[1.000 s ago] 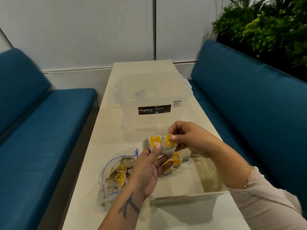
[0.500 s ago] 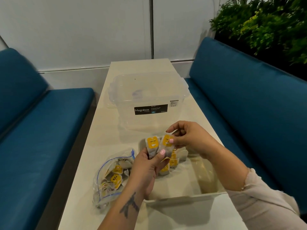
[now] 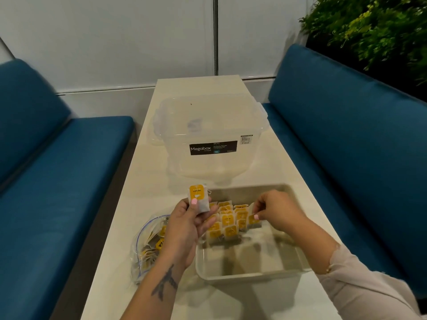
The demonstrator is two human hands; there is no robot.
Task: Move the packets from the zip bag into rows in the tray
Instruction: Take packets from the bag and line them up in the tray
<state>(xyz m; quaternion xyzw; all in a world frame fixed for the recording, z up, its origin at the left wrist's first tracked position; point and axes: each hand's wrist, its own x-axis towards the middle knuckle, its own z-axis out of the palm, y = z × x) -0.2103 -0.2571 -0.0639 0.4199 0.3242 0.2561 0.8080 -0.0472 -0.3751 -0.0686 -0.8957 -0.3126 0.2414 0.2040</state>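
A shallow white tray lies on the table in front of me. Several yellow-labelled packets stand in rows in its far left part. My left hand holds one packet upright, just left of the tray's far corner. My right hand pinches another packet and holds it down at the right end of the rows. A clear zip bag with more packets lies on the table left of the tray, partly hidden by my left forearm.
A clear Megabox storage box stands beyond the tray on the narrow white table. Blue bench seats run along both sides. Green plants fill the far right corner.
The two packets held together above the tray have parted. My right hand moved down and right into the tray with one; my left hand kept the other, left of the tray.
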